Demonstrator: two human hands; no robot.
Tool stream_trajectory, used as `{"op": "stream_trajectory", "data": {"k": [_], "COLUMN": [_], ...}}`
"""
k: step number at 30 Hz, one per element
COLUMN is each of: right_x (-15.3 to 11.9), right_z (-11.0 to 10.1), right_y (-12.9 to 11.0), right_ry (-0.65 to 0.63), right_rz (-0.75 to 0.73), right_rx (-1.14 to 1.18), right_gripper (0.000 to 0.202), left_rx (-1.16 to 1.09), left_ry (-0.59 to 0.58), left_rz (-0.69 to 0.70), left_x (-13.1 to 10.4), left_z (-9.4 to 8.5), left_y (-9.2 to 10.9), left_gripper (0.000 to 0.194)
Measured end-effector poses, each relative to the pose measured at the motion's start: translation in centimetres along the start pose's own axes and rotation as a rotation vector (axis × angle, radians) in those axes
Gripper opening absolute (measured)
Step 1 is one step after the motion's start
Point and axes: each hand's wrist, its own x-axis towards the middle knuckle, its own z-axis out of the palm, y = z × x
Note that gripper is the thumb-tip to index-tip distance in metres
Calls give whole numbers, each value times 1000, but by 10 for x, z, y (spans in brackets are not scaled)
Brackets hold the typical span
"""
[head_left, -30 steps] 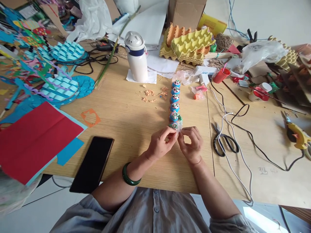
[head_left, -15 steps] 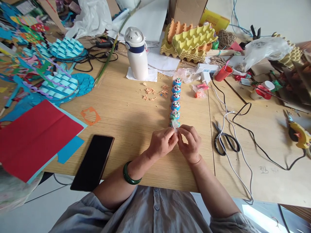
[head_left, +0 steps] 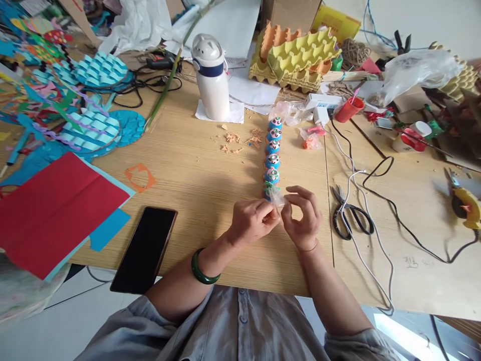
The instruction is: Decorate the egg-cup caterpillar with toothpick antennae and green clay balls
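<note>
A small clear plastic bag [head_left: 277, 196] is pinched at its right side between the thumb and forefinger of my right hand [head_left: 302, 218], whose other fingers are curled apart. My left hand [head_left: 253, 223] is closed just beside the bag, its fingertips pressed together; what they hold is too small or hidden to make out. Directly beyond both hands runs a row of blue domed pieces [head_left: 273, 160] with white, pink and dark decorated tops. The nearest piece, with green strands on it, is partly covered by the bag.
Black scissors [head_left: 351, 213] and a white cable [head_left: 370, 220] lie to the right. At left are a phone [head_left: 145, 250] and red card [head_left: 63, 210]. A white bottle [head_left: 212, 85] stands behind orange shavings [head_left: 233, 138]. Yellow egg trays [head_left: 300, 60] are stacked at the back.
My right hand has moved right, away from my left hand, and its fingers have spread. The plastic bag has shifted right with it. My left hand has barely moved.
</note>
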Motion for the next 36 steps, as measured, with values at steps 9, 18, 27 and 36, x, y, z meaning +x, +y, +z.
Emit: {"op": "stream_trajectory", "data": {"k": [9, 18, 27, 36], "right_x": [-3, 0, 0, -3], "right_z": [-2, 2, 6, 3], "right_y": [6, -6, -2, 0], "right_ry": [-154, 7, -66, -89], "right_rz": [4, 652, 749, 551], "right_rx": [87, 469, 698, 542], "right_gripper": [45, 17, 25, 10], "left_rx": [46, -294, -867, -861], "left_ry": [22, 68, -36, 33], "left_rz": [113, -390, -789, -870], "left_x": [4, 5, 7, 7], "left_z": [-1, -6, 1, 0], "left_y": [-2, -6, -12, -12], "left_gripper": [30, 17, 36, 42]}}
